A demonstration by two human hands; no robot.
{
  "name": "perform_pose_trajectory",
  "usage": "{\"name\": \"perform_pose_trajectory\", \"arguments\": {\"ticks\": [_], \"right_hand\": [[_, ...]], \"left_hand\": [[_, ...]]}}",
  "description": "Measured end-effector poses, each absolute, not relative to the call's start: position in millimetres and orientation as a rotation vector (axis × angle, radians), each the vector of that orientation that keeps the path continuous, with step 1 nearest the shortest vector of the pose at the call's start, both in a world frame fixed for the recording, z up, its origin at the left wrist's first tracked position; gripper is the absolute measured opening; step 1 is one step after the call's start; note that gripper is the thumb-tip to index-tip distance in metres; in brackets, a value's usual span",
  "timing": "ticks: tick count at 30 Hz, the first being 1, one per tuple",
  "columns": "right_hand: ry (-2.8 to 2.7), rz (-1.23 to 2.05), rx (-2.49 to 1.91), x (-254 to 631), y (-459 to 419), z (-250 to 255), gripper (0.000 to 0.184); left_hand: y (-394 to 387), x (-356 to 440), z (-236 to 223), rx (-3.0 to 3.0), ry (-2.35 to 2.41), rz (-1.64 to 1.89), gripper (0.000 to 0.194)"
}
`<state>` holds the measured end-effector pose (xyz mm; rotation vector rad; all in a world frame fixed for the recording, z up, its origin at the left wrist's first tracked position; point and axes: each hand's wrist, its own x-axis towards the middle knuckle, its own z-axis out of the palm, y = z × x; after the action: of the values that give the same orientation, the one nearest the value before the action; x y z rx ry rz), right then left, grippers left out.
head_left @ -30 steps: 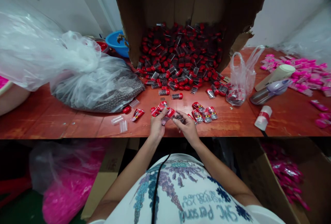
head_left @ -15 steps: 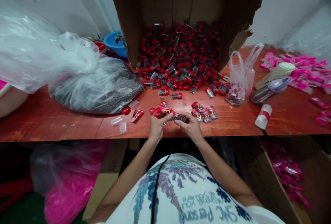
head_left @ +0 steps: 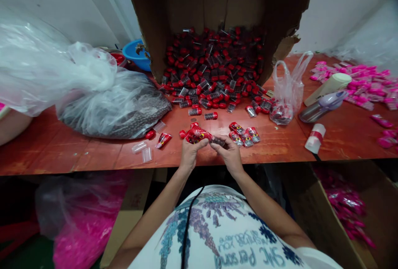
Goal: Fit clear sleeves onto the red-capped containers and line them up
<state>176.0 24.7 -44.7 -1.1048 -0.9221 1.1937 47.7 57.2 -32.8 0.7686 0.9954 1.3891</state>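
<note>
My left hand (head_left: 189, 153) is closed on red printed plastic sleeves (head_left: 197, 134), bunched above the table's front edge. My right hand (head_left: 230, 155) pinches a small clear tube of dark beads (head_left: 219, 140). The tube's left end meets the open end of a red sleeve; whether it is inside, I cannot tell. Just beyond the left hand are a few red caps (head_left: 182, 134). Several sleeved tubes (head_left: 247, 137) lie to the right of my right hand. Left of my hands are a single red printed piece (head_left: 163, 139) and clear plastic tubes (head_left: 146, 154).
A torn cardboard box (head_left: 286, 47) on its side spills a heap of red-capped bead tubes (head_left: 214, 70) onto the red table (head_left: 102, 153). A large bag of dark beads (head_left: 118, 103) sits left. A small plastic bag (head_left: 284, 99), flask (head_left: 321, 107) and pink packets (head_left: 363, 82) stand right.
The red sleeve and the bead tube have come slightly closer end to end between my hands. The whole view has shifted a little; the other things on the table stay put.
</note>
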Motion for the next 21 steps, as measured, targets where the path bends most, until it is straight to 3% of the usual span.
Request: {"name": "perform_pose_trajectory", "arguments": {"ticks": [9,16,21], "right_hand": [[-0.913,1.32,-1.104,184,26,-46,0.035],[-1.049,1.146,-1.18,182,27,-53,0.04],[-1.134,1.353,-1.062,191,29,-55,0.048]], "left_hand": [[56,46,-29,0.838,0.98,1.29,0.028],[55,49,-25,0.853,1.094,1.198,0.03],[57,46,-27,0.797,1.047,1.188,0.03]]}}
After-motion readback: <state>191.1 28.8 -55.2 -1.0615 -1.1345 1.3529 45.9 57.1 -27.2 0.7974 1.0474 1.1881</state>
